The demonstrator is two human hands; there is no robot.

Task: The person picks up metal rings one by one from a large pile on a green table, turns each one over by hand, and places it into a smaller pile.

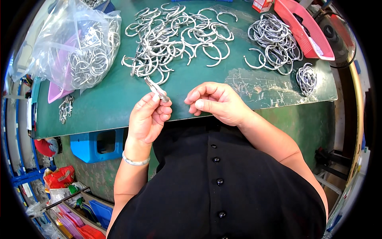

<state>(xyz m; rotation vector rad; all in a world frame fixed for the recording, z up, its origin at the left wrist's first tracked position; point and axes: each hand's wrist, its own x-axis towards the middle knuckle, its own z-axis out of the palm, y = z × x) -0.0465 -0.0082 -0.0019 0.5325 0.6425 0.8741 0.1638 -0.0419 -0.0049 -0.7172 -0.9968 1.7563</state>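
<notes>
My left hand [148, 119] is closed on an open-ended silver metal ring [156, 89], pinched between thumb and fingers just above the table's near edge. The ring is seen nearly edge-on, so I cannot tell if it is one or two together. Close by on the right, my right hand [217, 102] hovers with bent fingers, thumb and forefinger apart, and nothing shows in it. Beyond both hands a loose heap of similar silver rings [161, 46] spreads over the green table [199, 81]. Another, denser pile of rings [274, 40] lies at the far right.
A clear plastic bag [105, 51] of rings sits in a pink basket [55, 93] on the left. Small metal pieces [65, 109] lie before it. A small ring bunch [306, 79], a pink tray [292, 24] and a fan [336, 36] are rightward. A blue stool [85, 145] stands below.
</notes>
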